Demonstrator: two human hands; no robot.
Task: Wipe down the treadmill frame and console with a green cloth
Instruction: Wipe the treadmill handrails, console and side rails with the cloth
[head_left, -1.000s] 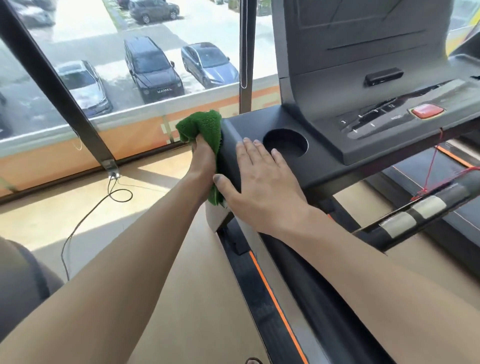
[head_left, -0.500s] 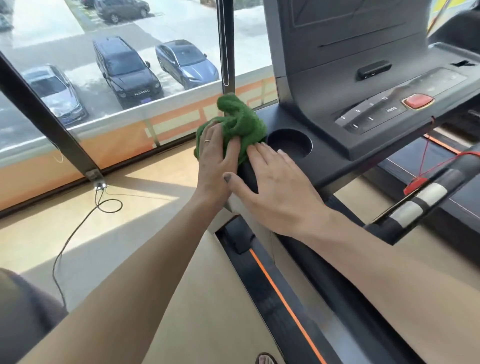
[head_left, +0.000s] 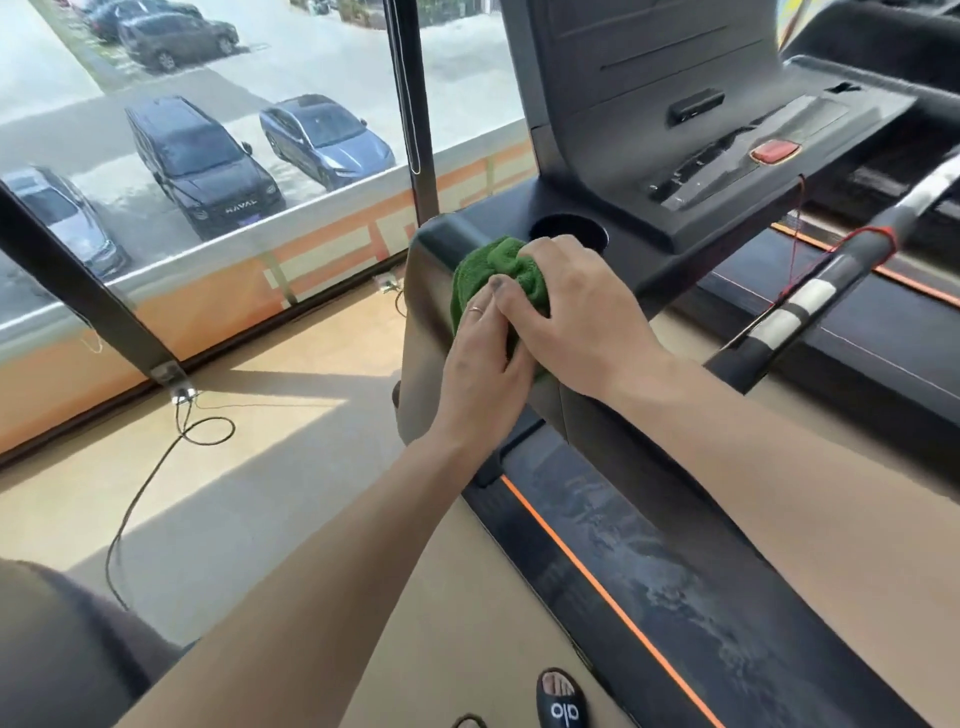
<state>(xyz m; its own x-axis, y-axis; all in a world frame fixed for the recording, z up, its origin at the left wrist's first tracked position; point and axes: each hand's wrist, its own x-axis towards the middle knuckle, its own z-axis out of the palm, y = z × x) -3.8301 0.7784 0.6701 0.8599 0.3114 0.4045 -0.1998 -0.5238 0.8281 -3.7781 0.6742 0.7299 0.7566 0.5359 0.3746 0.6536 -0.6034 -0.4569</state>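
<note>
The green cloth (head_left: 493, 273) is bunched on the left front corner of the dark treadmill console (head_left: 649, 104), just before the round cup holder (head_left: 569, 228). My right hand (head_left: 582, 317) lies over the cloth with its fingers and thumb curled round the bunch. My left hand (head_left: 478, 364), a ring on one finger, presses fairly straight fingers on the cloth's lower part against the console's side. Its fingertips are hidden under my right hand. The grey upright of the frame (head_left: 421, 338) runs down below the corner.
A red stop button (head_left: 774, 150) sits on the console panel, with a red cord hanging to the black handrail (head_left: 810, 301). The deck's side rail (head_left: 623, 597) carries an orange stripe. A window post (head_left: 410, 104) and a floor cable (head_left: 156, 467) lie left; a sandalled foot (head_left: 558, 699) shows below.
The cloth came from the console's outer left side up onto its front corner. My right hand shifted from resting flat on the console to gripping the cloth over my left fingers.
</note>
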